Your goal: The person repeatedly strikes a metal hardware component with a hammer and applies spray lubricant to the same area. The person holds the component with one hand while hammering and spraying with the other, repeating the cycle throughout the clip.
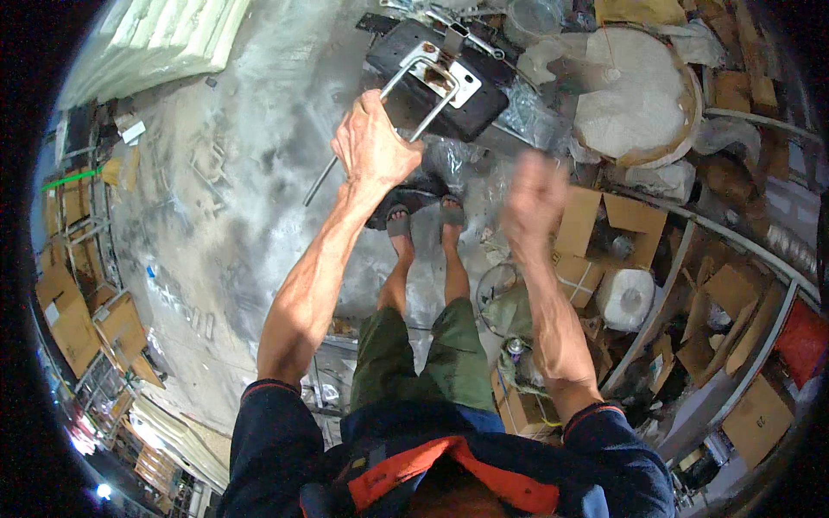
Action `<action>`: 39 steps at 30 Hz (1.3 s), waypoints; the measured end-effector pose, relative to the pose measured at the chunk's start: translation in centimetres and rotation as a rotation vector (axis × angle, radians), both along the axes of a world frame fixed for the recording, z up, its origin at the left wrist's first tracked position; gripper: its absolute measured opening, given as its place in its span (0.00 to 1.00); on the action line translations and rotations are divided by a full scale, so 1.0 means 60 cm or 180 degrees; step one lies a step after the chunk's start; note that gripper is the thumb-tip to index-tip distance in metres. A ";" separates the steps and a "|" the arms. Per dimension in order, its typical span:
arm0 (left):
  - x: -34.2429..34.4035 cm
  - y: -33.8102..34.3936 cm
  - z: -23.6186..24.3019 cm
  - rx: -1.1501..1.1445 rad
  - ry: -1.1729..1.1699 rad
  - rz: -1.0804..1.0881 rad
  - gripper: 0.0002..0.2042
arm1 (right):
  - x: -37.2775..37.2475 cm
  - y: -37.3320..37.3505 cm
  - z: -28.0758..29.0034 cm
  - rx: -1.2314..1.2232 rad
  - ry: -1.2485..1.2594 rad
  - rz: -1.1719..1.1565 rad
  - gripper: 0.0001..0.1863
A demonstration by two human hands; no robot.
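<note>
My left hand is closed around a U-shaped bent metal rod. The rod's bend lies over a light metal plate with holes, on a black block-like piece. A straight end of the rod sticks out below my left hand. Whether the rod touches the plate I cannot tell. A brownish metal upright stands at the plate's far side. Smeared by motion, my right hand is off to the right of the black piece, over the cartons; its fingers cannot be made out.
Beyond the black piece lie wrenches and small metal parts. A round white-topped container stands at the far right. Open cardboard boxes and a metal rack rail are right of my legs. Pale stacked sheets fill the far left.
</note>
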State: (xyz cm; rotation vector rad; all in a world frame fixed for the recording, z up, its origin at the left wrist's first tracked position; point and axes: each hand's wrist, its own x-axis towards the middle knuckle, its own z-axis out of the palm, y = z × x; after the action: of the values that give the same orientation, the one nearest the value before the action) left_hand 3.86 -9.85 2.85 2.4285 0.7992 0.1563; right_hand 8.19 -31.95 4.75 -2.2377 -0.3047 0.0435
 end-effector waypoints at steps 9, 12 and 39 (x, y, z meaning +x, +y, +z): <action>0.000 0.012 -0.010 0.0250 0.0089 0.0066 0.33 | -0.017 -0.007 -0.006 0.1744 0.0103 -0.0549 0.23; 0.009 0.011 -0.007 0.0307 0.0115 -0.0122 0.34 | 0.034 -0.021 -0.086 -0.1109 0.0447 0.0582 0.19; 0.022 0.004 0.035 0.0229 -0.0334 -0.0261 0.30 | 0.008 -0.020 -0.027 -0.0575 0.0510 -0.0229 0.25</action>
State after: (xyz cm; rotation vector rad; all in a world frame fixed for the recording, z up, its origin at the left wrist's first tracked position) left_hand 5.20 -9.62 4.94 2.4930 0.6567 0.2829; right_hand 8.69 -33.14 3.10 -2.4052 -0.1375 0.2185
